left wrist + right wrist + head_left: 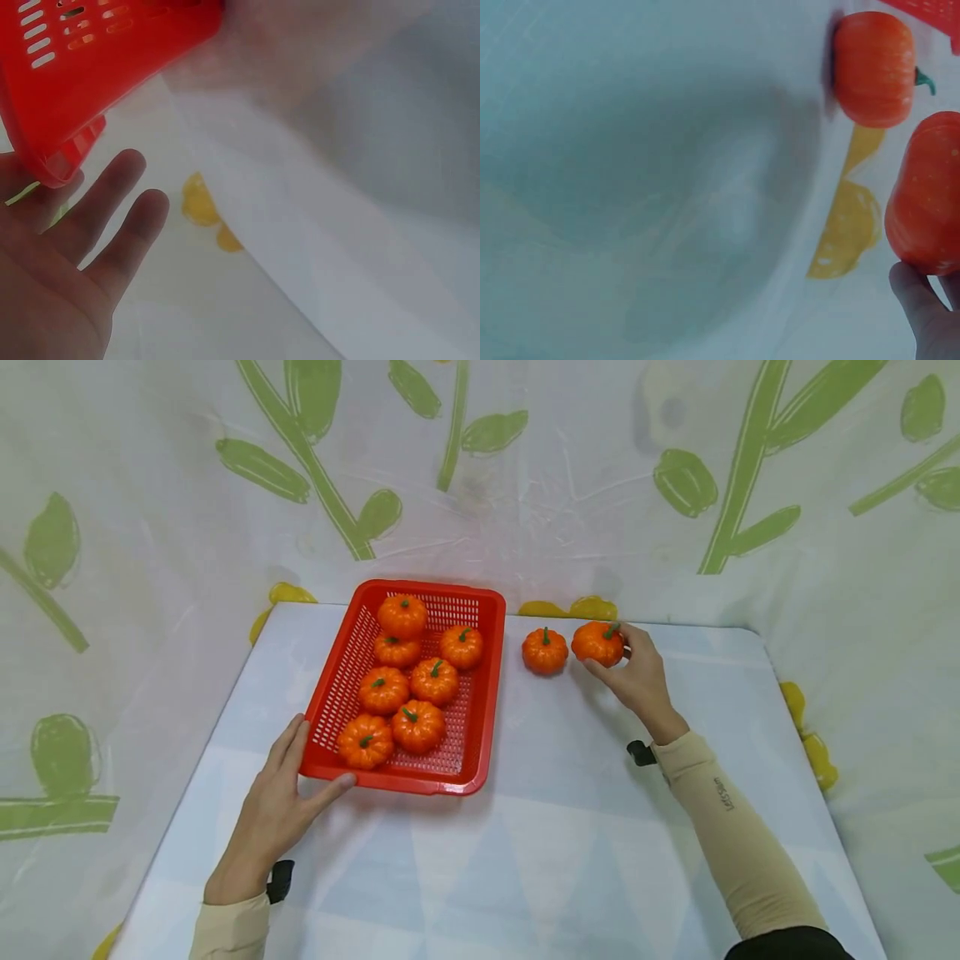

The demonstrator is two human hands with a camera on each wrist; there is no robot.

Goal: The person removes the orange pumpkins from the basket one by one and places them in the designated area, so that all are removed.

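A red plastic basket [491, 710] stands left of centre in the head view, with several small orange pumpkins [417, 727] inside, one of them resting on another. My left hand [273, 806] is at its near left corner, fingers straight along the side and thumb by the front rim. The left wrist view shows the basket's corner [56, 150] against the fingers. My right hand [637, 672] pinches a pumpkin [597, 643] between thumb and fingers, right of the basket. In the right wrist view this pumpkin [930, 195] appears raised. Beside it, another pumpkin [545, 652] sits on the table.
The pale blue and white table [525, 877] carries the basket and pumpkins. Its back edge lies just beyond them. A light curtain [570, 502] with green leaf prints hangs behind and at both sides.
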